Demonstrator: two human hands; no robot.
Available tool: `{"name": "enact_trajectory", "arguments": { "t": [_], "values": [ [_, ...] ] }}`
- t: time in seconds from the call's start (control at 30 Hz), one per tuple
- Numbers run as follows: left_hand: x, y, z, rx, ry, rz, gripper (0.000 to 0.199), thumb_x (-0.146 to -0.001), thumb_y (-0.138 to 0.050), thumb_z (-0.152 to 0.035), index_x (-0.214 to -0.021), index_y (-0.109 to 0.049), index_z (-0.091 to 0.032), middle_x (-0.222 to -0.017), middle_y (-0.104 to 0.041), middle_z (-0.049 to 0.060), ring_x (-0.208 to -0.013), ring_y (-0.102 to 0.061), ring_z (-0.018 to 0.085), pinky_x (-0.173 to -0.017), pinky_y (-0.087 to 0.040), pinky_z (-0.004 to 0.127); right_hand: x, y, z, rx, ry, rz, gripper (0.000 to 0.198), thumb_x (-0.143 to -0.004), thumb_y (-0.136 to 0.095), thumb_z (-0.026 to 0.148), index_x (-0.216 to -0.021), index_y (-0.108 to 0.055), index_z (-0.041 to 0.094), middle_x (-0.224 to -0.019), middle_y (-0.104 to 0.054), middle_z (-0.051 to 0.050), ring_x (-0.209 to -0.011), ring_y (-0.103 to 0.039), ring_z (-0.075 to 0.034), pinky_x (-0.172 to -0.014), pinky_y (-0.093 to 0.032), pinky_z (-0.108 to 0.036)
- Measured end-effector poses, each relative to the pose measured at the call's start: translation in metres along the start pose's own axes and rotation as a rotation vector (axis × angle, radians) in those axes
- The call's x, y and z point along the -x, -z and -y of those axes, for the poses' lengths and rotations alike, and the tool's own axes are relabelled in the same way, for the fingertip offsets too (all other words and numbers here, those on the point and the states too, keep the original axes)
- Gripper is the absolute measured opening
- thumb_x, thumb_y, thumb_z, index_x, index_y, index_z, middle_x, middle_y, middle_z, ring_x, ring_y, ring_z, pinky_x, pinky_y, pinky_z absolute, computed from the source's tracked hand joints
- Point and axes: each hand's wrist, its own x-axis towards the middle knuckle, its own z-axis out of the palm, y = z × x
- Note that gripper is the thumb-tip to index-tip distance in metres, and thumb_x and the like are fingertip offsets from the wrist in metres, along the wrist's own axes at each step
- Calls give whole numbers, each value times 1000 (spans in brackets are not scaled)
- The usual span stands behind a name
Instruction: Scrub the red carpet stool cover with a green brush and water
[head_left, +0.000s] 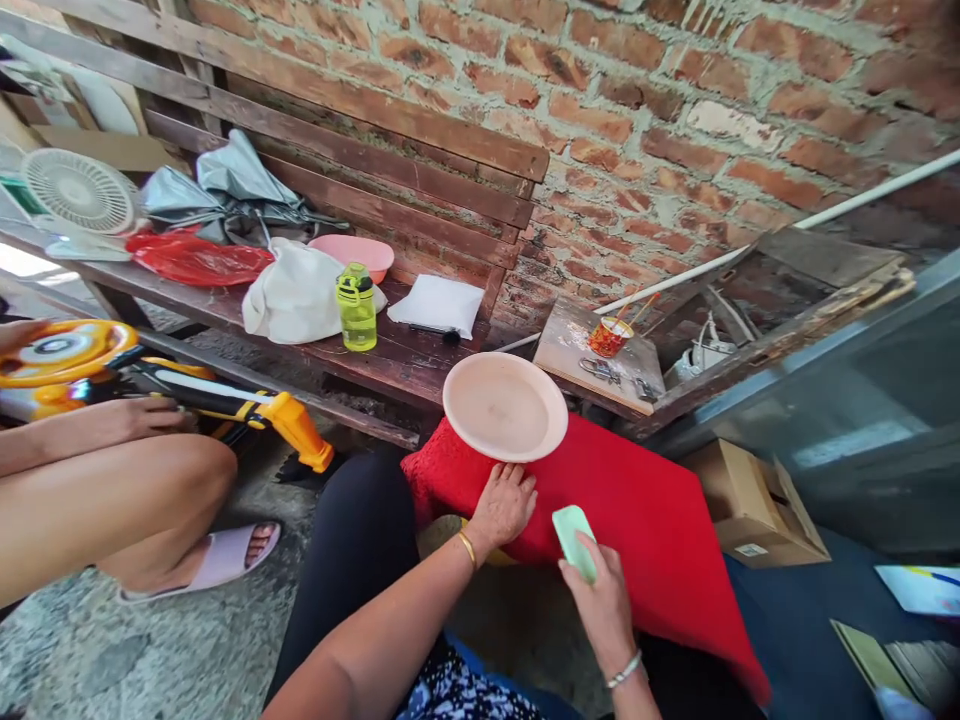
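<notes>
My left hand (504, 505), with a gold bangle at the wrist, lies on the red cloth (645, 510), fingertips just below the rim of a round pale pink basin (506, 408). Its fingers look loosely stretched, and I see nothing in them. The basin stands on the far end of the cloth, and I see nothing in it. My right hand (604, 600) grips a mint-green rounded oblong block (574, 540) between thumb and fingers, above the cloth. Its exact kind is not clear, and its underside is hidden.
Behind the basin, a wooden bench (405, 365) holds a green water bottle (356, 308), a white cloth bag (289, 290) and a pink bowl (352, 255). A cardboard box (750, 500) stands at right. Another person's hand (142, 418) rests by a yellow-orange toy (292, 425) at left.
</notes>
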Motion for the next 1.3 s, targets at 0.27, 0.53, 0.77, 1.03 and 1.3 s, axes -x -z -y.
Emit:
{"name": "enact_trajectory", "arguments": {
  "t": [0.27, 0.53, 0.77, 1.03, 1.3],
  "values": [
    [-1, -1, 1, -92, -36, -10, 30, -97, -44, -25, -119, -64, -20, -134, -55, 12, -130, -44, 27, -114, -26, 46, -4, 36, -47, 147, -24, -86, 55, -76, -58, 64, -112, -69, 24, -98, -62, -6, -95, -61, -24, -91, -48, -39],
    [-2, -10, 5, -173, -75, -81, 26, -94, -48, -25, -112, -66, -20, -125, -60, 12, -123, -49, 28, -109, -33, 48, 11, 57, -72, 221, -164, -295, 70, -72, -54, 72, -115, -68, 19, -87, -62, -10, -92, -59, -31, -85, -50, -46],
    [-2, -14, 7, -212, -92, -122, 24, -94, -50, -25, -111, -66, -20, -124, -61, 12, -120, -51, 28, -106, -36, 48, 14, 17, -37, 117, 57, -34, 48, -74, -56, 48, -116, -67, 27, -104, -60, -6, -99, -61, -24, -93, -48, -38],
    [-4, -14, 4, -232, -77, -103, 24, -93, -50, -24, -110, -66, -20, -124, -60, 12, -122, -50, 29, -106, -36, 49, 17, 118, -124, 206, -496, -384, 59, -63, -53, 70, -102, -69, 29, -80, -60, -11, -94, -60, -39, -86, -47, -55],
    [-4, -15, 7, -244, -74, -97, 24, -93, -49, -23, -111, -65, -21, -124, -60, 11, -117, -53, 28, -103, -39, 49, 12, 45, -57, 33, -105, -130, 53, -68, -62, 61, -106, -72, 25, -102, -64, -6, -97, -64, -24, -90, -50, -34]
  ]
}}
